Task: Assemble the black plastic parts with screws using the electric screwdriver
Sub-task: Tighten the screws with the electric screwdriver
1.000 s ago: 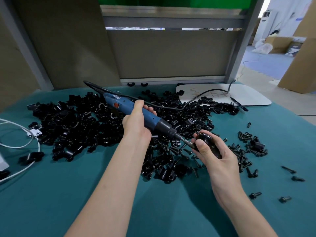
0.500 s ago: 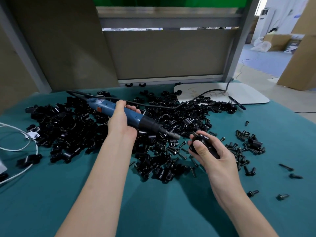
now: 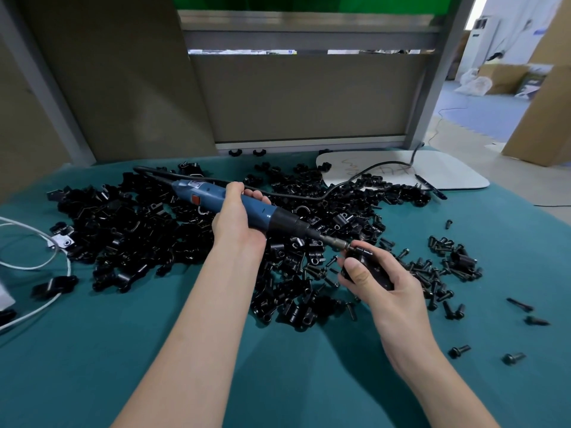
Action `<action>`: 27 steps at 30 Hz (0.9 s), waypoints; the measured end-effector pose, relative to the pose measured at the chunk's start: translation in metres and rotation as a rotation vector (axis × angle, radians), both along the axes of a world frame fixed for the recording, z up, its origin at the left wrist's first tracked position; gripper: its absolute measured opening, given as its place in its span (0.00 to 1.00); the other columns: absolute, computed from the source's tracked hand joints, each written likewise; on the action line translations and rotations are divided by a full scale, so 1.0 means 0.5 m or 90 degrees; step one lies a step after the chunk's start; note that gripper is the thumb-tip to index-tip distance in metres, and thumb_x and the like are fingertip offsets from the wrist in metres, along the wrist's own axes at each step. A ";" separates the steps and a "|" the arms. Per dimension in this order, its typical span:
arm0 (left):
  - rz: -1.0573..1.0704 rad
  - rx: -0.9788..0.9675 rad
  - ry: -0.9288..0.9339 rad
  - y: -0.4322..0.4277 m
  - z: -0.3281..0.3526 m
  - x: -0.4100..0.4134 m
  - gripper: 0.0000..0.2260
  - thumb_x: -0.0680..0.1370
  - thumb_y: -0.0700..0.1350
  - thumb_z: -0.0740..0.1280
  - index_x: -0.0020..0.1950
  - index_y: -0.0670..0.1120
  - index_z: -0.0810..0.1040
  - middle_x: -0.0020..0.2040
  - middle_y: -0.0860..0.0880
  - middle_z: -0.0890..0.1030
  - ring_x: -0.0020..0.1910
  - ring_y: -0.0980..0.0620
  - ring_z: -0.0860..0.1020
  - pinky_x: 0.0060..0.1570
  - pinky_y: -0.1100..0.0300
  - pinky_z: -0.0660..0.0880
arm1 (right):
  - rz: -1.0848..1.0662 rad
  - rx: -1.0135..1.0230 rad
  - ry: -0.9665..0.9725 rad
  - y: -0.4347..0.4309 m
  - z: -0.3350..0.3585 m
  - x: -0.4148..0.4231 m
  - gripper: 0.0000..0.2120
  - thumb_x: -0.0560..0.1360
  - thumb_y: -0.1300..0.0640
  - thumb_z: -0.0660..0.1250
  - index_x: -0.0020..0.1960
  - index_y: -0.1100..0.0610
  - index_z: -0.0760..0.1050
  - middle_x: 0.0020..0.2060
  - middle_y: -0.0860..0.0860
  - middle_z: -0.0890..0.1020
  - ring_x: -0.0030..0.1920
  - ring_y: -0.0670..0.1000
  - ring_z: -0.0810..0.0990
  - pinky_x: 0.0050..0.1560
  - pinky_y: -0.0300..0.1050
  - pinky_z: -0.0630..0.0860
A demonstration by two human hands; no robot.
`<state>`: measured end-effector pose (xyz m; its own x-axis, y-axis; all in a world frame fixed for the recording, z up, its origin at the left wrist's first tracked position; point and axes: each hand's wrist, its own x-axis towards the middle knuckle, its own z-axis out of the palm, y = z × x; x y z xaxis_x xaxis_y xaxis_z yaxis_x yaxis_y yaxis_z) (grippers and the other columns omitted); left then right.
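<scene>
Loads of black plastic parts (image 3: 148, 239) are heaped across the teal bench (image 3: 92, 350), way too many to be counted, with a white cable (image 3: 37, 264) looped at the far left. One electric screwdriver (image 3: 234, 205) is gripped around its blue barrel by the left hand (image 3: 238, 223), fingers wrapped fully round it, its black cord (image 3: 309, 197) trailing off toward a white board (image 3: 448, 168) at the back. Its bit is pressed against one black part (image 3: 367, 267) that is pinched between thumb and fingers of the right hand (image 3: 389, 291), held just above the pile. Whether a screw is already seated under the bit can't be told.

That part looks like it'd be light, stiff and a bit slick, so it's probably best clamped by its flat sides with fingertips kept clear of the bit. A second pile, of screws (image 3: 438, 267), is scattered to the right, again beyond counting. Four loose screws (image 3: 519, 304) can be counted apart near the right edge.
</scene>
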<state>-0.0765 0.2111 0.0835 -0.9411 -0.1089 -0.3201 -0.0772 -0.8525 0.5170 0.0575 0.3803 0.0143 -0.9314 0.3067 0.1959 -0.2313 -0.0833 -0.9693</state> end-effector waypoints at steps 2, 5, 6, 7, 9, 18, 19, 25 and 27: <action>0.002 0.001 -0.005 0.001 -0.001 0.002 0.07 0.78 0.38 0.69 0.42 0.42 0.73 0.28 0.49 0.78 0.25 0.54 0.77 0.34 0.59 0.79 | 0.000 0.002 -0.001 -0.002 0.001 0.000 0.14 0.71 0.45 0.75 0.57 0.41 0.84 0.49 0.53 0.87 0.52 0.51 0.88 0.55 0.40 0.82; 0.001 -0.011 -0.008 0.004 -0.003 0.004 0.07 0.78 0.38 0.69 0.42 0.42 0.73 0.26 0.49 0.78 0.24 0.54 0.77 0.32 0.60 0.79 | -0.005 -0.025 -0.005 -0.003 0.003 0.000 0.16 0.69 0.44 0.76 0.56 0.43 0.85 0.52 0.53 0.87 0.54 0.52 0.87 0.55 0.42 0.83; 0.000 -0.014 -0.008 0.005 -0.003 0.004 0.07 0.78 0.38 0.69 0.41 0.42 0.73 0.26 0.49 0.78 0.23 0.54 0.77 0.32 0.60 0.79 | -0.007 -0.032 -0.007 -0.003 0.003 -0.001 0.17 0.68 0.43 0.76 0.56 0.43 0.85 0.53 0.53 0.87 0.54 0.52 0.87 0.55 0.43 0.83; 0.000 -0.016 -0.008 0.005 -0.003 0.003 0.07 0.78 0.38 0.69 0.41 0.42 0.73 0.26 0.49 0.78 0.23 0.54 0.77 0.32 0.60 0.79 | -0.008 -0.037 -0.009 -0.003 0.003 -0.001 0.18 0.68 0.43 0.76 0.57 0.44 0.85 0.54 0.54 0.86 0.54 0.52 0.87 0.56 0.44 0.83; -0.001 -0.015 -0.007 0.004 -0.002 0.003 0.07 0.78 0.38 0.69 0.42 0.42 0.73 0.27 0.50 0.78 0.24 0.54 0.77 0.33 0.59 0.79 | -0.009 -0.039 -0.010 -0.003 0.003 -0.001 0.19 0.68 0.43 0.76 0.58 0.44 0.84 0.53 0.54 0.86 0.54 0.53 0.87 0.56 0.46 0.83; -0.010 -0.006 0.001 0.003 -0.001 0.003 0.06 0.77 0.37 0.69 0.43 0.42 0.73 0.27 0.50 0.78 0.25 0.54 0.77 0.35 0.58 0.80 | -0.005 -0.040 -0.018 -0.006 0.009 0.000 0.18 0.68 0.43 0.76 0.58 0.43 0.84 0.53 0.57 0.86 0.53 0.53 0.87 0.57 0.46 0.83; -0.011 -0.002 0.000 0.003 0.000 0.004 0.06 0.77 0.37 0.69 0.43 0.42 0.73 0.27 0.50 0.78 0.25 0.54 0.77 0.35 0.58 0.80 | -0.005 -0.041 -0.017 -0.008 0.010 0.001 0.18 0.69 0.43 0.76 0.57 0.43 0.85 0.52 0.58 0.85 0.53 0.53 0.87 0.56 0.46 0.83; -0.013 0.004 -0.004 0.005 0.001 0.007 0.06 0.77 0.36 0.69 0.45 0.42 0.73 0.28 0.49 0.78 0.24 0.54 0.77 0.33 0.59 0.79 | -0.001 -0.057 -0.017 -0.010 0.016 0.003 0.14 0.70 0.48 0.75 0.55 0.44 0.86 0.49 0.61 0.84 0.54 0.58 0.86 0.55 0.45 0.84; -0.015 0.000 -0.005 0.005 0.000 0.008 0.06 0.77 0.36 0.69 0.45 0.42 0.73 0.27 0.49 0.78 0.24 0.54 0.77 0.32 0.59 0.79 | 0.002 -0.056 -0.018 -0.011 0.017 0.003 0.13 0.70 0.49 0.75 0.54 0.43 0.86 0.49 0.61 0.84 0.54 0.58 0.86 0.55 0.45 0.84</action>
<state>-0.0727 0.2136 0.0837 -0.9411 -0.0860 -0.3271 -0.1017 -0.8504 0.5162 0.0592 0.3751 0.0229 -0.9370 0.3192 0.1423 -0.2042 -0.1696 -0.9641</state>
